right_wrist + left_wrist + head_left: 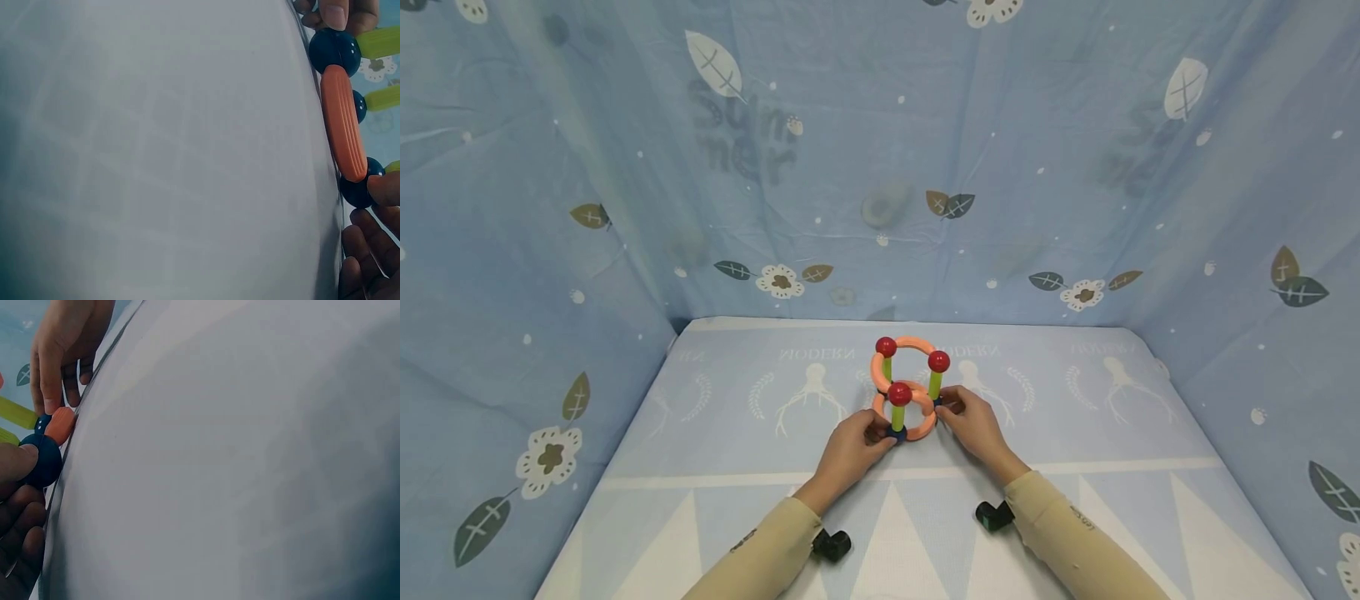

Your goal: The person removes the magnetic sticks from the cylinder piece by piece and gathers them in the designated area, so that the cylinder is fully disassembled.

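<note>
A magnetic ball-and-rod toy stands on the table, with red balls [900, 394] on top of upright yellow-green rods [935, 385]. Dark blue balls sit at its base, joined by curved orange rods [342, 122]; another orange arc [914, 342] links red balls at the back. My left hand [848, 448] pinches the front blue ball [42, 461], its thumb against the near side. At the toy's right, my right hand [976, 423] pinches another blue ball [358, 192] between thumb and fingers. The third blue ball [359, 106] is partly hidden behind an orange rod.
A patterned pale cloth covers the table [715, 500]. Blue curtains [850, 167] with leaves and flowers rise at the back and both sides. Black wrist devices [832, 546] hang under both sleeves.
</note>
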Motion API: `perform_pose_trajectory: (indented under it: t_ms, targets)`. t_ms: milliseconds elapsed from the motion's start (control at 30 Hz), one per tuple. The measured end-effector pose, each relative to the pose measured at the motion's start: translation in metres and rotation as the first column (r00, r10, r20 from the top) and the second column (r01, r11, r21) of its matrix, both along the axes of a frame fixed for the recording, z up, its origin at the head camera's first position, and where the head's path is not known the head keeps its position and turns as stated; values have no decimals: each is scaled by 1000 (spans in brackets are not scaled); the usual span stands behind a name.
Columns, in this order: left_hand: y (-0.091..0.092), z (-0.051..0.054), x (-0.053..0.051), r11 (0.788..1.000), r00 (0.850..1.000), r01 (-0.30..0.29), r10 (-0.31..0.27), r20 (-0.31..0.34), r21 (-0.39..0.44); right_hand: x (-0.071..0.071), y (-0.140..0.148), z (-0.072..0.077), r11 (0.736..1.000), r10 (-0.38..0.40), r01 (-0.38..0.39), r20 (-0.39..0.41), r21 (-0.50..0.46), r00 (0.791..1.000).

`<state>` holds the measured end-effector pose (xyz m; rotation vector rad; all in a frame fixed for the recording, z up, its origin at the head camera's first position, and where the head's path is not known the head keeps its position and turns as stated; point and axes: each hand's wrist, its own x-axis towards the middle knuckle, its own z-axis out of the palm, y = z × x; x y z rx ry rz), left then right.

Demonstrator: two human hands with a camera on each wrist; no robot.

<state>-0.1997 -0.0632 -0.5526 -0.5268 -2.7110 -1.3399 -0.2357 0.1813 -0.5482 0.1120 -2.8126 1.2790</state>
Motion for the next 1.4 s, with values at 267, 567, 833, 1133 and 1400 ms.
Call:
perform_pose_trajectory:
  t_ms: [267,567,833,1133,1400]
  targets:
    - [-1,1,1,1000,1000,0,0,0,15,1,0,0,1000,0,0,-13,-2,1000]
    - [-7,3,-1,999,999,-13,14,-35,42,7,5,3,999,-3,1,-38,-45,999]
    - [-16,10,-3,996,994,-75,79,-77,51,15,8,9,998,14,-18,-79,-61,997]
    - [-28,38,-5,984,990,-117,126,-64,132,27,8,26,993,78,-91,-164,-73,983]
    - [-31,59,-9,979,976,-142,163,-146,146,35,-1,45,981,141,-170,-249,-98,958]
